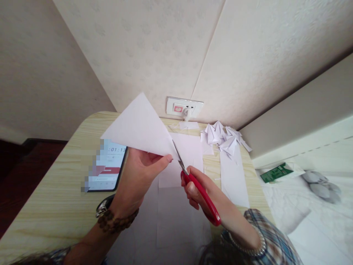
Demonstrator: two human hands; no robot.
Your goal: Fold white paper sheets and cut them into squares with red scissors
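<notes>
My left hand [147, 165] pinches a white sheet of paper folded into a triangle [140, 125], its thumb lying along the lower edge near the right corner. In my right hand [200, 187] is a pair of scissors [205, 197] with red handles. Their metal blades reach up to the triangle's right edge, close to the left thumb. How far the blades are parted is hard to make out. Beneath both hands lie white paper sheets [176, 213] on the light wooden table [71, 162].
A phone [107, 171] showing a timer lies left of my left hand. Folded paper pieces [220, 136] are heaped at the back right, by a paper strip [235, 180]. A wall socket [184, 106] with a plug sits behind the table. A green-and-white packet [277, 172] lies at right.
</notes>
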